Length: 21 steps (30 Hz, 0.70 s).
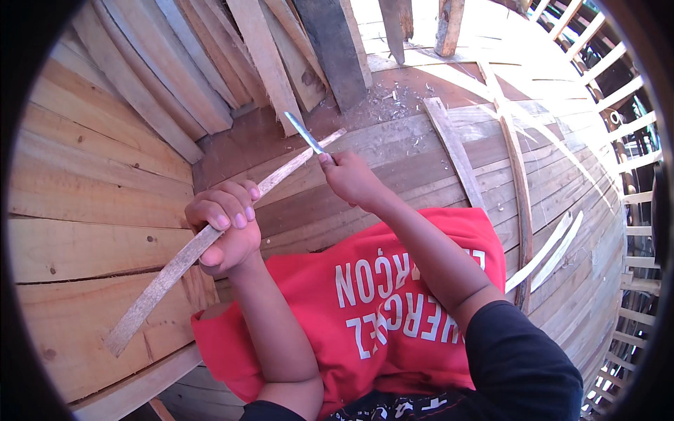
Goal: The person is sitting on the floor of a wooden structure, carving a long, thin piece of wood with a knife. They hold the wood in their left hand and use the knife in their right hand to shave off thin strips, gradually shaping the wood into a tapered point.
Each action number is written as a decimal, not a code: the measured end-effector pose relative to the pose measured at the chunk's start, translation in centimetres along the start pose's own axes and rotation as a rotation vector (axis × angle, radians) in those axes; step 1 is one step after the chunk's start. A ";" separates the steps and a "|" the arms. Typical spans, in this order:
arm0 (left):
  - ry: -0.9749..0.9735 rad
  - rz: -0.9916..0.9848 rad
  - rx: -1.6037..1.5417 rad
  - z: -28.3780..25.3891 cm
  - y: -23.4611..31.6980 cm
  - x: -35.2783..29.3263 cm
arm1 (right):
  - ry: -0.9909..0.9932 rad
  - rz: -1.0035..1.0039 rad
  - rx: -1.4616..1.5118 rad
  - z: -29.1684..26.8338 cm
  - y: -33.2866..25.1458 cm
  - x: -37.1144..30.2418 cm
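My left hand (226,223) is wrapped round the middle of a long, rough wooden strip (158,295), which slants from the lower left up to the right. In my right hand (349,181) is a knife (304,132) with a bright metal blade pointing up and left; its handle is hidden in my fist. The blade crosses the strip near its far, narrower end and appears to touch it. A red cloth with white lettering (302,288) covers my lap beneath both forearms.
Upright boards (154,56) lean along the far left, beside a plank wall (105,245). Wood shavings (397,105) lie on the plank floor (400,165). To the right are a loose board (455,151), a long strip (516,182), pale split pieces (544,256) and a slatted railing (637,231).
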<state>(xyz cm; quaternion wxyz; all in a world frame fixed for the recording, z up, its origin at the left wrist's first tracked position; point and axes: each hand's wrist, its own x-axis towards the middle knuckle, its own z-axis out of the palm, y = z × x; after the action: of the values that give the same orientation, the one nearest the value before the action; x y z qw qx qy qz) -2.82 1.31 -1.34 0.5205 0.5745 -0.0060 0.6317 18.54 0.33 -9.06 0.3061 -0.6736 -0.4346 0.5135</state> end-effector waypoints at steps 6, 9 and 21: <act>-0.090 -0.022 -0.047 1.0 -0.1 0.7 | 0.101 0.090 -0.046 -2.4 1.4 1.5; -0.165 -0.088 -0.031 0.5 0.3 0.5 | -0.071 0.070 -0.025 -2.3 -1.1 -1.2; -0.346 -0.069 -0.107 0.5 -0.5 1.5 | 0.136 0.098 -0.253 -3.8 1.1 1.4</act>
<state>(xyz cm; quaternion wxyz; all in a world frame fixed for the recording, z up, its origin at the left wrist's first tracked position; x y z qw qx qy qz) -1.86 2.25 -0.33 0.5631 0.6457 -0.1093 0.5040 22.58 1.26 -9.52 0.2220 -0.7603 -0.4410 0.4221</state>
